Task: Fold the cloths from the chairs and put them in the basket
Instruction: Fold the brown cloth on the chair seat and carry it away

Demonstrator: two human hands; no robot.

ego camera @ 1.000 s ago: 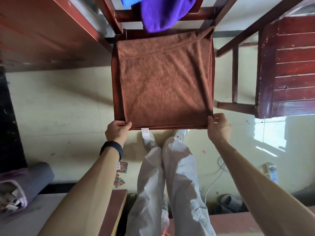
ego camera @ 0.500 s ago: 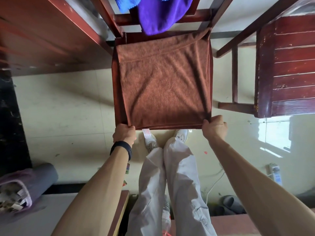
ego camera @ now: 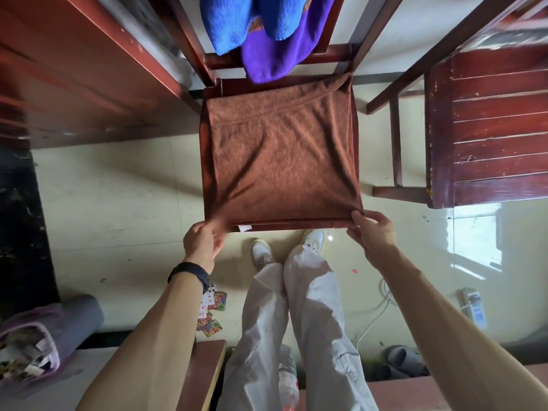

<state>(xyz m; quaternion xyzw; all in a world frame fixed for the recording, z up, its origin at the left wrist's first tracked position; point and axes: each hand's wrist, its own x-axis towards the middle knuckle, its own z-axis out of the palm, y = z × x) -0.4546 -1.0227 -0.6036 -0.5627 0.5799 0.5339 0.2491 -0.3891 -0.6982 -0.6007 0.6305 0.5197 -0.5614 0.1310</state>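
Both hands are on the brown cloth, right at its near edge. The left hand, dark band on the wrist, has fingers and thumb curled in and pinches the cloth's corner at 7 o'clock. The right hand pinches the corner at 5 o'clock, thumb on top, the fingers only half curled beneath. Between them the near hem runs almost straight, with a small white tag peeking out under it beside the left hand. The cloth itself lies spread across the seat of the wooden chair, reaching away from the hands toward 12 o'clock, where its far edge is folded over. Up past it, a purple cloth and a blue cloth hang off the chair's back. A second chair stands at 2 o'clock.
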